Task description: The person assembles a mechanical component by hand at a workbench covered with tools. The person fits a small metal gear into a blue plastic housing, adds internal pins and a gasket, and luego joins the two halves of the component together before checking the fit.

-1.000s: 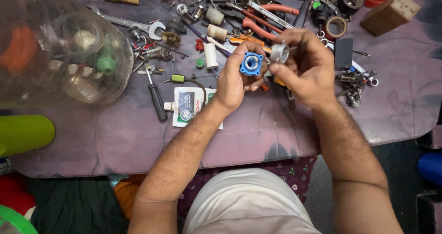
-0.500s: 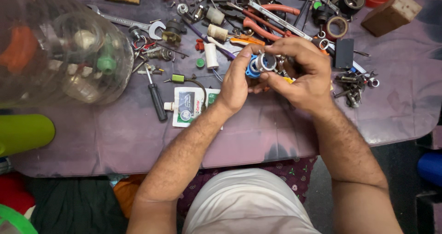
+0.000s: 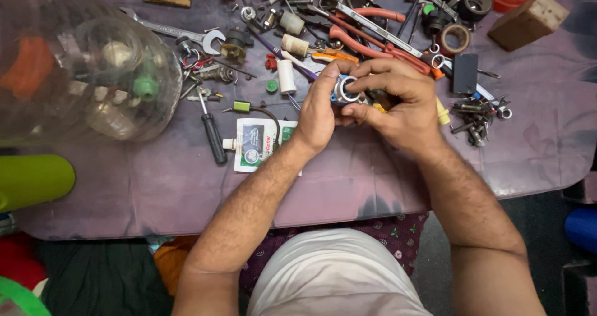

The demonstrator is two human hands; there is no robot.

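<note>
Both arms reach forward from the body and come together in the middle. The arms are bare. The left hand [image 3: 320, 114] is turned on its side, with the thumb up and the fingers curled in. The right hand [image 3: 398, 105] bends over from the other side, knuckles up. Its fingers [image 3: 379, 80] stretch across to the left hand and its thumb sits below them. The two hands touch, with their fingertips close together.
</note>
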